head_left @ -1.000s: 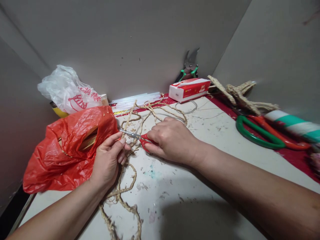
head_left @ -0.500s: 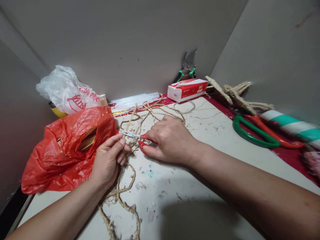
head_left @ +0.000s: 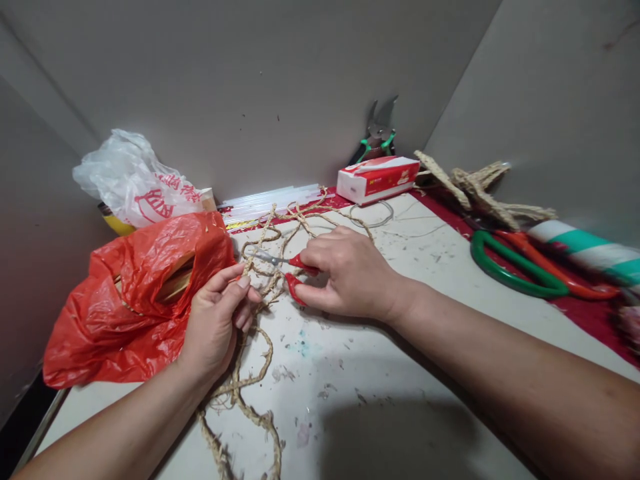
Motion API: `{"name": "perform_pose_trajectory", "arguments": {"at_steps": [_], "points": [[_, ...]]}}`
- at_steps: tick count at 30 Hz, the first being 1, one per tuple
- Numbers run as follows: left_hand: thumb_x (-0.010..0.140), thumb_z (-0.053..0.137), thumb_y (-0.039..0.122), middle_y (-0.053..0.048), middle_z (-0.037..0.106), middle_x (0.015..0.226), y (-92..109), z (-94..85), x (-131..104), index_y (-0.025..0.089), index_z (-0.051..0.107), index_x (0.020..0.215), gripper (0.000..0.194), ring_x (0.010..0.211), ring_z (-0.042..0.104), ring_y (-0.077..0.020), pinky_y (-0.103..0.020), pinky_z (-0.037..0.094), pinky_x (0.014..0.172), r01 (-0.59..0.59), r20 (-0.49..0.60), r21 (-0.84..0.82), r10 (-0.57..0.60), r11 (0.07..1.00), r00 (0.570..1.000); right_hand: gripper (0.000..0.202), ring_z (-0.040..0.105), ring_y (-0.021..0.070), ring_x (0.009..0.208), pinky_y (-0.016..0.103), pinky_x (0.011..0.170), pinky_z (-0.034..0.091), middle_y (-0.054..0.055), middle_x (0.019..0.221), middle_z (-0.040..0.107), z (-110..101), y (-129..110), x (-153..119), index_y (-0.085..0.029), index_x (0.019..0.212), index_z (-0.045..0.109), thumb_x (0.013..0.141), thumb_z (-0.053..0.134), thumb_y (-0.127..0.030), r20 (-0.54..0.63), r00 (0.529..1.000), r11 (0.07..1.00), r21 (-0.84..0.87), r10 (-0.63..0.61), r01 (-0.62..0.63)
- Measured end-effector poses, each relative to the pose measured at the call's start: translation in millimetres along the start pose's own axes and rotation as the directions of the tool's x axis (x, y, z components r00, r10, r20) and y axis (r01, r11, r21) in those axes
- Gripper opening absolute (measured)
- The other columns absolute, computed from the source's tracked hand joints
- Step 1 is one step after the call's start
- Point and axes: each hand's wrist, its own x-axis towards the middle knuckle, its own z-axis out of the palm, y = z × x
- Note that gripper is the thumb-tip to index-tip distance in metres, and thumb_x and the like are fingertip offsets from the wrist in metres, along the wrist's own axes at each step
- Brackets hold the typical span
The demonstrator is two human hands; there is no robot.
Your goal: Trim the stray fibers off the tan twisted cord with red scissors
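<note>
Between the thumb and forefinger of my left hand (head_left: 220, 307) a braided straw rope (head_left: 267, 353) is pinched, near the middle of the table. My right hand (head_left: 350, 273) has its fingers in the red handles of a small pair of scissors (head_left: 277, 260). Their handles are spread apart, and the metal blades point left, close to the rope just beyond my left fingertips. More of the rope lies in loose loops behind the hands and runs down toward the front edge.
A red plastic bag (head_left: 135, 320) with wooden pieces lies left, a white bag (head_left: 135, 180) behind it. Clear sticks (head_left: 275, 200), a tissue pack (head_left: 377, 180) and pruning shears (head_left: 380, 130) line the back. At right are large scissors (head_left: 520, 273), braided straw pieces (head_left: 483, 190) and a striped roll (head_left: 585, 247).
My right hand has moved slightly right with the scissors, drawing the blades off my left fingertips, and the handles have spread wider. My left hand has stayed in place.
</note>
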Motion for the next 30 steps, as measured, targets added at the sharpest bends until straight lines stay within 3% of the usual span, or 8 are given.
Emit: {"name": "perform_pose_trajectory", "arguments": {"at_steps": [7,12,14,17,19,21,26,30], "points": [[0.08,0.063,0.02,0.001,0.062,0.062,-1,-1.3,2,0.016,0.058,0.1,0.021,0.038,0.033,-0.0025,-0.015,0.026,0.038,0.012,0.042,-0.012,-0.012,1.0,0.999,0.03,0.048,0.0144,0.06,0.032,0.067,0.026,0.002,0.06,0.062,-1,-3,1,-0.018,0.066,0.064,0.084,0.049,-0.036,0.127,0.992,0.995,-0.095,-0.011,0.023],[0.084,0.058,0.022,-0.004,0.068,0.073,0,-0.9,4,0.015,0.056,0.101,0.018,0.038,0.032,-0.0019,-0.016,0.028,0.037,0.085,0.113,0.004,-0.084,0.996,0.99,0.029,0.042,0.0113,0.055,0.029,0.062,0.028,0.0,0.055,0.055,8,2,0,-0.017,0.056,0.058,0.081,0.05,-0.03,0.029,0.989,0.975,0.167,0.142,-0.145],[0.086,0.056,0.023,-0.007,0.07,0.076,1,0.1,3,0.014,0.056,0.102,0.018,0.037,0.032,-0.0018,-0.016,0.03,0.037,0.11,0.157,0.023,-0.112,0.994,0.981,0.032,0.037,0.0096,0.051,0.027,0.056,0.027,-0.003,0.051,0.048,11,-1,1,-0.017,0.051,0.052,0.08,0.051,-0.031,0.072,0.955,0.854,0.432,0.286,-0.289],[0.088,0.053,0.023,-0.008,0.071,0.076,2,1.5,0,0.013,0.056,0.103,0.019,0.036,0.033,-0.0017,-0.015,0.031,0.036,0.165,0.231,0.056,-0.173,0.985,0.957,0.03,0.04,0.009,0.053,0.024,0.054,0.03,-0.003,0.054,0.05,14,-10,4,-0.016,0.056,0.056,0.081,0.051,-0.033,0.242,0.898,0.483,0.776,0.368,-0.406],[0.088,0.052,0.023,-0.008,0.071,0.074,3,2.2,-3,0.013,0.057,0.101,0.017,0.035,0.033,-0.0016,-0.015,0.03,0.035,0.201,0.279,0.072,-0.213,0.977,0.936,0.024,0.045,0.0095,0.058,0.023,0.056,0.033,-0.002,0.061,0.057,13,-16,6,-0.015,0.063,0.062,0.079,0.055,-0.031,0.321,0.881,0.291,0.856,0.348,-0.427],[0.088,0.052,0.024,-0.008,0.071,0.073,3,2.7,-4,0.013,0.058,0.095,0.014,0.034,0.032,-0.0012,-0.014,0.029,0.035,0.224,0.317,0.087,-0.24,0.971,0.918,0.02,0.045,0.0091,0.058,0.023,0.056,0.034,-0.001,0.062,0.058,12,-21,8,-0.014,0.063,0.062,0.076,0.057,-0.028,0.359,0.868,0.179,0.882,0.342,-0.435],[0.083,0.061,0.024,-0.006,0.072,0.08,1,3.0,-6,0.016,0.058,0.09,0.011,0.035,0.035,0.0,-0.013,0.029,0.035,0.21,0.295,0.116,-0.235,0.971,0.926,0.02,0.039,0.0072,0.054,0.023,0.053,0.03,-0.004,0.055,0.05,8,-24,8,-0.014,0.056,0.057,0.072,0.06,-0.024,0.304,0.865,0.148,0.91,0.4,-0.388],[0.082,0.064,0.022,-0.002,0.071,0.08,-1,1.8,-7,0.018,0.061,0.093,0.013,0.038,0.042,-0.0008,-0.014,0.034,0.039,0.093,0.254,0.171,-0.135,0.981,0.958,0.018,0.036,0.0072,0.054,0.023,0.052,0.028,-0.005,0.054,0.045,7,-23,9,-0.015,0.056,0.056,0.072,0.059,-0.022,0.225,0.852,0.165,0.927,0.473,-0.337]]}}
